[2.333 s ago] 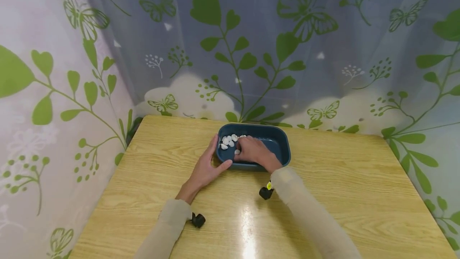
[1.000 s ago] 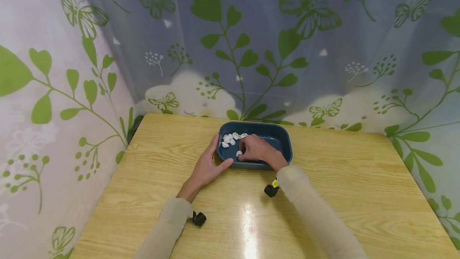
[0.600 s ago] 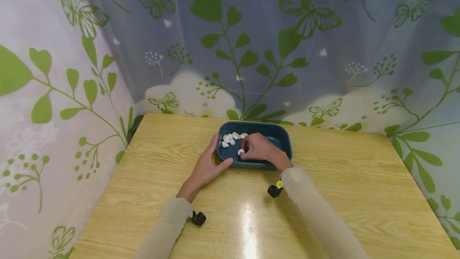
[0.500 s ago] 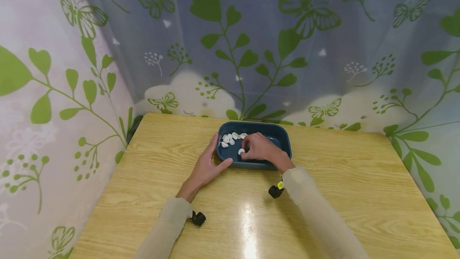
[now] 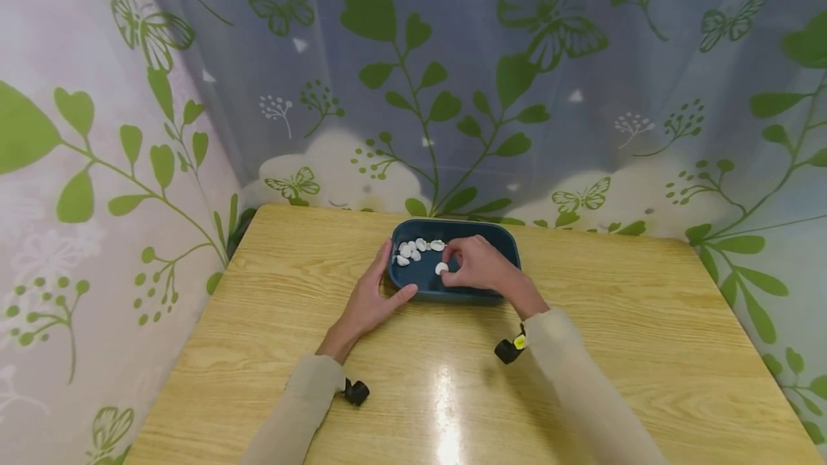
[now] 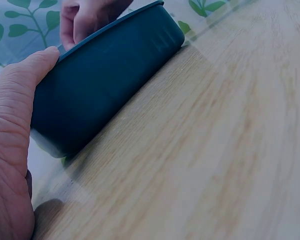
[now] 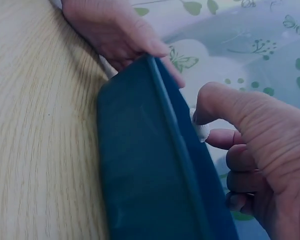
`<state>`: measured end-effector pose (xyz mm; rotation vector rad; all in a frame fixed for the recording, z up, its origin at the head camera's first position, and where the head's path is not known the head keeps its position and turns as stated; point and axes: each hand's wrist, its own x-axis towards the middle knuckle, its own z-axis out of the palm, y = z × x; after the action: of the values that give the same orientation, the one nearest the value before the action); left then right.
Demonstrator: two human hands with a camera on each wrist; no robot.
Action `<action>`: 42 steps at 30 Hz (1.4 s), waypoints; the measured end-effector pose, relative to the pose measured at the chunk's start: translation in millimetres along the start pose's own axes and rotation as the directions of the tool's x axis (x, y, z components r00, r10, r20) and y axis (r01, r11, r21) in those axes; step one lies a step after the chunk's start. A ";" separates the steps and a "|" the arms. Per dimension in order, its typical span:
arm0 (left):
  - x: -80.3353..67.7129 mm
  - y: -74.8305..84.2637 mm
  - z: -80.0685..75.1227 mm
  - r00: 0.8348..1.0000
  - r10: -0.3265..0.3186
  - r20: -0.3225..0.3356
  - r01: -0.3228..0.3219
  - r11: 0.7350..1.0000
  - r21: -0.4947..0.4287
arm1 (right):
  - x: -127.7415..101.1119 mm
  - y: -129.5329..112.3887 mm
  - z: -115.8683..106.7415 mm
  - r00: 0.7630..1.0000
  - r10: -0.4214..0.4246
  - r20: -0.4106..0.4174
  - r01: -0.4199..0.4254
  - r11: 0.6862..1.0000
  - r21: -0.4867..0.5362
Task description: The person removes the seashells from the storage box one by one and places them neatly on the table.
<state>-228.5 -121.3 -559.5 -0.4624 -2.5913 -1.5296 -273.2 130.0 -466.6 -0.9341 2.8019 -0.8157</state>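
A dark blue rectangular plastic tub (image 5: 413,296) stands on the table in the head view. My left hand (image 5: 367,307) holds its left end, thumb on the near rim and fingers along the left wall. Just above the tub's floor, my right hand (image 5: 481,265) pinches a small white seashell (image 5: 442,268) between thumb and index finger. That shell's ribbed surface (image 7: 202,131) shows in the right wrist view, where the other fingers are curled in. Several more white seashells (image 5: 407,252) lie at the tub's left end and along its back wall.
The tub sits near the back edge of a wooden table (image 5: 400,393). Behind it hangs a curtain (image 5: 472,120) with green leaves and butterflies, and another patterned sheet (image 5: 129,235) rises at the left.
My right hand has drawn right and slightly up with the pinched seashell, away from the other shells. More of the shell along the back wall shows. My left hand has stayed in place.
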 end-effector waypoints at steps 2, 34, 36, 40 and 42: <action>0.0 0.7 -0.2 1.000 -0.001 -0.001 0.001 1.000 0.001 | -4.0 -3.2 -3.1 1.000 -0.011 -0.012 0.011 1.000 -0.003; 2.1 0.1 1.1 1.000 0.024 -0.005 -0.024 1.000 -0.001 | -74.7 -46.3 26.0 0.994 -0.101 -0.052 0.100 0.995 -0.016; 1.5 0.3 1.1 1.000 0.021 -0.003 -0.021 1.000 0.003 | -78.5 -48.1 31.3 0.994 -0.100 -0.037 0.099 0.995 -0.024; 1.1 -0.2 1.6 1.000 0.017 -0.006 -0.017 1.000 0.012 | -84.3 -48.8 41.6 0.996 -0.089 -0.006 0.089 0.996 -0.015; 0.9 -0.4 2.0 1.000 0.020 -0.007 -0.020 1.000 0.011 | -86.2 -47.7 46.6 0.996 -0.090 0.001 0.090 0.996 -0.001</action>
<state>-229.4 -119.6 -560.7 -0.4796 -2.5807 -1.5068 -166.9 126.1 -490.0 -1.0681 2.7768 -0.8244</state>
